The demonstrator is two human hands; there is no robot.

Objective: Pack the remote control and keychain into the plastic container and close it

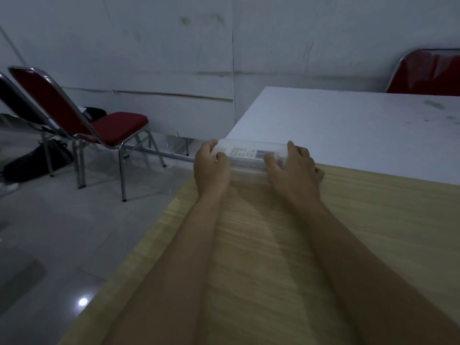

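- My left hand (211,165) curls around the left end of the clear plastic container (251,155), fingers bent over its top edge.
- The white remote control (249,153) lies flat inside, its buttons showing through the smooth, translucent lid; I cannot see the keychain.
- My right hand (295,165) presses down on the right end, fingers spread.
- The container sits near the wood-grain table (273,245) edge; uneven pressing could leave a corner unlatched or slide it off.

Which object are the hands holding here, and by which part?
Both hold the plastic container: left hand at its left end, right hand at its right end.
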